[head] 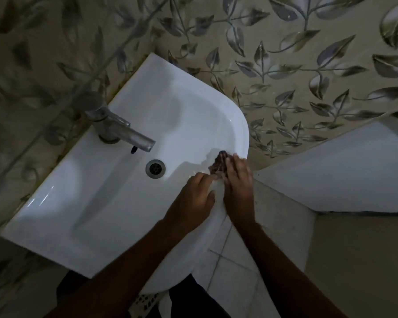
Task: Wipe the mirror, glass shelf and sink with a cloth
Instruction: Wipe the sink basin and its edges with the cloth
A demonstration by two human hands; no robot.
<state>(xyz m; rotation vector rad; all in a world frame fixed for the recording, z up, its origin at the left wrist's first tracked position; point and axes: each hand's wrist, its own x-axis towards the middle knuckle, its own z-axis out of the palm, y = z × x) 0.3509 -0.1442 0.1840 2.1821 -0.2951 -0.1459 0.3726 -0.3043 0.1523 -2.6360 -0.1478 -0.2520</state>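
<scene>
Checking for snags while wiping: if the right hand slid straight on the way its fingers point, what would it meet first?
Probably the cloth, already under the right hand's fingertips; beyond that, the sink rim's curved right edge, then likely the leaf-patterned wall tiles, though depth is unclear.

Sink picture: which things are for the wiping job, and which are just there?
For the job:
sink
cloth, dark, on the sink's rim
right hand, pressing the cloth
left hand, resting on the rim beside it

Just there:
tap
drain
leaf-patterned wall tiles
floor tiles
</scene>
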